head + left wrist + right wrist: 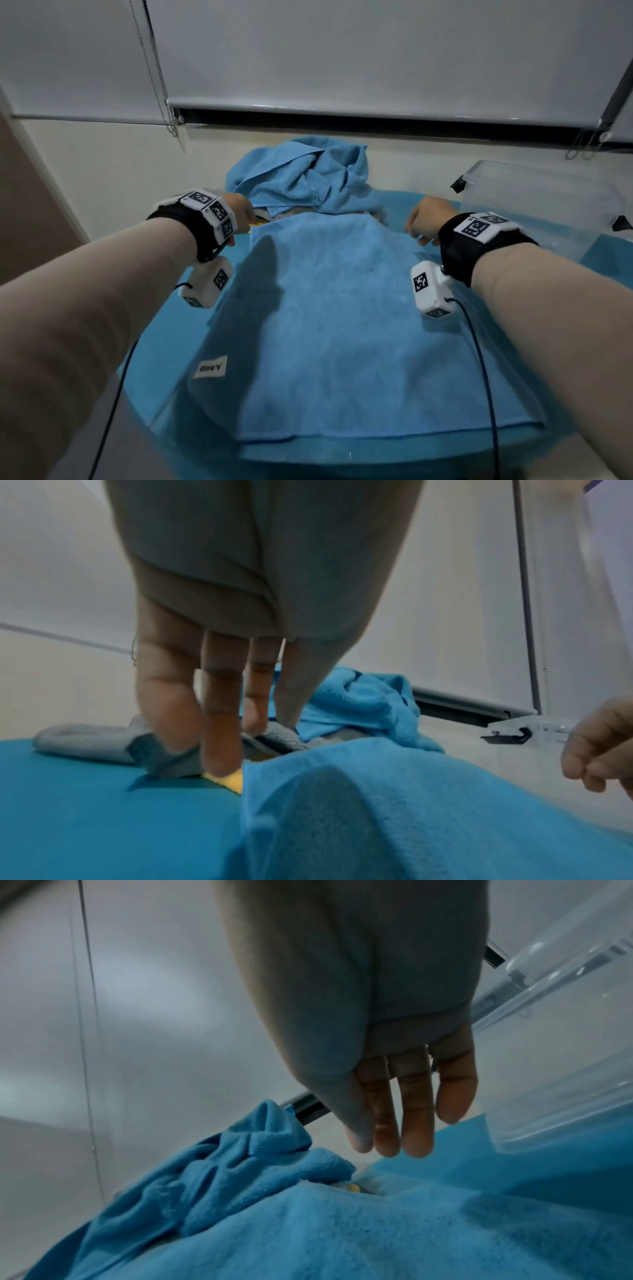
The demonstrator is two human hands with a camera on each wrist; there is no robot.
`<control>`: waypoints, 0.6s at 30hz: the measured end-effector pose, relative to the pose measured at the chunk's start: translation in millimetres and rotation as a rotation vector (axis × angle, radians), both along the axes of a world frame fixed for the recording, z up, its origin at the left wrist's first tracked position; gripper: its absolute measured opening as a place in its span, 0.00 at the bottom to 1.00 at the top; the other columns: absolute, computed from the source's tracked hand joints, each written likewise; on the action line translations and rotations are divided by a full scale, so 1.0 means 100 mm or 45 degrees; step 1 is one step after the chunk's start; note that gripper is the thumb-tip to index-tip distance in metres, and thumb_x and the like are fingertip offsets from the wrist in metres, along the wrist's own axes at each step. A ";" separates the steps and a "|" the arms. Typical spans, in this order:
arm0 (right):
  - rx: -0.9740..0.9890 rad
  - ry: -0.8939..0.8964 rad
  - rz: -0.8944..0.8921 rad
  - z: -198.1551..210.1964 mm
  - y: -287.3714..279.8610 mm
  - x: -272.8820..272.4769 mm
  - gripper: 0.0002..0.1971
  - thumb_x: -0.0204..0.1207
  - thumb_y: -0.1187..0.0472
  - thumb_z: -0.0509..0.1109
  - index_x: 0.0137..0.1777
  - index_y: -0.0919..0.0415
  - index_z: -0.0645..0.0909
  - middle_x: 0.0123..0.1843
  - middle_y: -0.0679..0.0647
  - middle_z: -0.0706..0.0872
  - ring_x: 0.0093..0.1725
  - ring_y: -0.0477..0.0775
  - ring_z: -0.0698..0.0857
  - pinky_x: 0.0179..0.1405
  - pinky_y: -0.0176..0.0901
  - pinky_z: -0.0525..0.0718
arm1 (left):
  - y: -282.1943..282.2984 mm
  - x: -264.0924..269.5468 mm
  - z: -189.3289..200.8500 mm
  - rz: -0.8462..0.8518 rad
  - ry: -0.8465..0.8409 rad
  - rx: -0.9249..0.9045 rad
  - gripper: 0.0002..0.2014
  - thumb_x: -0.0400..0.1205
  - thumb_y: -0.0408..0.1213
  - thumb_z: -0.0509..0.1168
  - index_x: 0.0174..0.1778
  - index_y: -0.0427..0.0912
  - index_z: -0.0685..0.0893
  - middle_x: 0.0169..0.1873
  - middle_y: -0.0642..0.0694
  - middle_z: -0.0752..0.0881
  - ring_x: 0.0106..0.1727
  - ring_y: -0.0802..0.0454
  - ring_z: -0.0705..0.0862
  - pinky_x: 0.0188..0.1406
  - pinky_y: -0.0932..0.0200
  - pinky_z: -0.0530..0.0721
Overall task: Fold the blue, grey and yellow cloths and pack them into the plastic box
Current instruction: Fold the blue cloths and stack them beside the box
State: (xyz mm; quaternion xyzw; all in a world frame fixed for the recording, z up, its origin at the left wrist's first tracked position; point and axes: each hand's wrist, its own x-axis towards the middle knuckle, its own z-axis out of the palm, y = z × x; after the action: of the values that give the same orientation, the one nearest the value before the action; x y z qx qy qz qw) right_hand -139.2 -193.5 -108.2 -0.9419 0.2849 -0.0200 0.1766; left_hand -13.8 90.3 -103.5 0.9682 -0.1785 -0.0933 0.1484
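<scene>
- Worktop [164, 346]: round, covered in teal; we see it carrying all the cloths and the box.
- Blue terry cloth [342, 325]: spread flat across the middle of the worktop, its near hem at the near edge, its far edge lying between our 2 hands. A white label [209, 368] with dark lettering sits near its near left corner.
- Second blue cloth [301, 174]: crumpled in a heap at the far side of the worktop, just beyond the flat one and overlapping its far edge.
- Grey woven cloth [103, 744]: bunched at the far left, partly under the blue heap.
- Yellow cloth [230, 779]: only a small corner shows, poking out between the grey cloth and the flat blue cloth's left far corner.
- Clear plastic box [544, 202]: lidless, standing at the far right of the worktop, dark latches on its sides; we see nothing inside it.
- Left hand [239, 212]: our fingers [219, 723] point down, straight and released, tips touching the grey cloth and the yellow corner; they grasp nothing.
- Right hand [426, 219]: hanging just above the flat cloth's far right corner, beside the box; fingers [416, 1118] relaxed, loosely curled, grasping nothing.
</scene>
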 end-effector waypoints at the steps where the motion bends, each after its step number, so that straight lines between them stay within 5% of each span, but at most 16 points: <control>1: -0.041 -0.003 -0.013 -0.04 -0.06 0.09 0.11 0.77 0.73 0.62 0.51 0.71 0.85 0.45 0.64 0.89 0.43 0.62 0.89 0.30 0.39 0.81 | -0.07 0.07 -0.04 0.001 -0.007 0.020 0.17 0.84 0.27 0.58 0.70 0.31 0.74 0.63 0.33 0.79 0.49 0.32 0.87 0.33 0.47 0.86; 4: -0.141 0.004 -0.012 -0.20 -0.19 0.29 0.14 0.77 0.72 0.60 0.56 0.69 0.85 0.55 0.66 0.88 0.54 0.65 0.87 0.50 0.48 0.85 | -0.24 0.24 -0.16 -0.080 0.006 0.103 0.18 0.84 0.26 0.58 0.71 0.31 0.73 0.66 0.36 0.79 0.47 0.34 0.87 0.23 0.56 0.82; 6: -0.204 0.072 0.032 -0.26 -0.23 0.37 0.16 0.78 0.72 0.60 0.60 0.67 0.84 0.60 0.65 0.86 0.58 0.64 0.85 0.56 0.49 0.82 | -0.34 0.35 -0.20 -0.125 0.033 0.116 0.16 0.83 0.26 0.58 0.67 0.33 0.77 0.62 0.38 0.82 0.42 0.38 0.88 0.21 0.62 0.83; 9: -0.218 0.216 0.175 -0.33 -0.24 0.44 0.20 0.79 0.71 0.60 0.70 0.61 0.79 0.68 0.61 0.81 0.67 0.63 0.79 0.61 0.46 0.77 | -0.43 0.50 -0.27 -0.141 0.100 0.112 0.08 0.82 0.29 0.62 0.55 0.40 0.80 0.46 0.39 0.86 0.21 0.48 0.86 0.12 0.64 0.79; 11: -0.220 0.315 0.267 -0.38 -0.24 0.48 0.21 0.81 0.67 0.59 0.74 0.59 0.75 0.70 0.62 0.79 0.68 0.63 0.78 0.60 0.45 0.75 | -0.45 0.53 -0.30 -0.111 0.061 0.112 0.07 0.79 0.35 0.66 0.50 0.36 0.82 0.38 0.39 0.87 0.18 0.49 0.84 0.20 0.60 0.82; 15: -0.314 0.413 0.288 -0.45 -0.34 0.59 0.21 0.77 0.66 0.68 0.70 0.65 0.76 0.65 0.63 0.82 0.64 0.62 0.81 0.51 0.42 0.75 | -0.46 0.61 -0.27 -0.042 -0.021 0.220 0.14 0.77 0.38 0.71 0.51 0.30 0.85 0.39 0.38 0.84 0.37 0.45 0.82 0.42 0.54 0.82; 18: -0.407 0.385 0.221 -0.39 -0.42 0.60 0.20 0.73 0.64 0.74 0.65 0.66 0.80 0.63 0.62 0.84 0.62 0.62 0.82 0.51 0.42 0.77 | -0.42 0.74 -0.21 0.066 -0.107 0.244 0.13 0.74 0.41 0.73 0.45 0.33 0.88 0.37 0.40 0.88 0.39 0.43 0.88 0.49 0.48 0.88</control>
State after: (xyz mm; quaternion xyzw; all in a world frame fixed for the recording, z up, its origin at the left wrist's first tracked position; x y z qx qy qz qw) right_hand -78.7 -235.3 -147.6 -0.9712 0.2193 0.0916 -0.0185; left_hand 60.3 48.1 -124.8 0.9853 -0.1498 -0.0654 0.0499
